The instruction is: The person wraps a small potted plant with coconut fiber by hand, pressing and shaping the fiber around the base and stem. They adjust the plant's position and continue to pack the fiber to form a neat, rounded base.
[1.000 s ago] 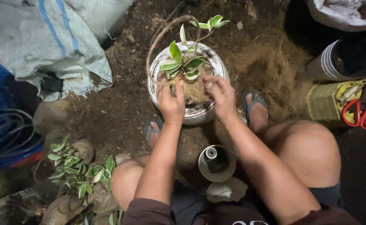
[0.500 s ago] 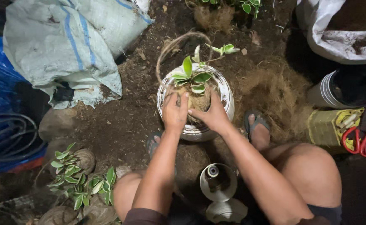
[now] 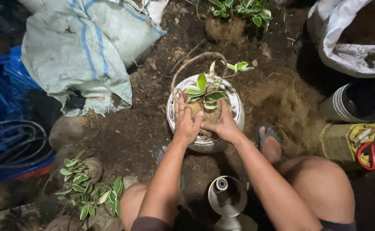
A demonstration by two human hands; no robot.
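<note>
A round white pot (image 3: 236, 108) stands on the dark soil between my feet. In it sits a small plant (image 3: 204, 91) with green and pale leaves, rooted in a brown fibre ball (image 3: 209, 115). My left hand (image 3: 185, 121) presses the left side of the ball, fingers spread upward. Against the ball's right side, my right hand (image 3: 225, 125) is cupped. A loop of thin brown twine (image 3: 187, 63) arches over the pot's far rim.
A white woven sack (image 3: 85, 47) lies at the upper left, blue plastic (image 3: 1, 81) beside it. Another sack of soil (image 3: 354, 38) sits upper right. Red scissors (image 3: 373, 156) rest on a yellow box at right. Leafy fibre balls (image 3: 85, 188) lie lower left; a spool (image 3: 226, 194) by my knees.
The view has drifted, so the pot now sits lower and more central. My hands have stayed on the fibre ball, shifting slightly around its sides.
</note>
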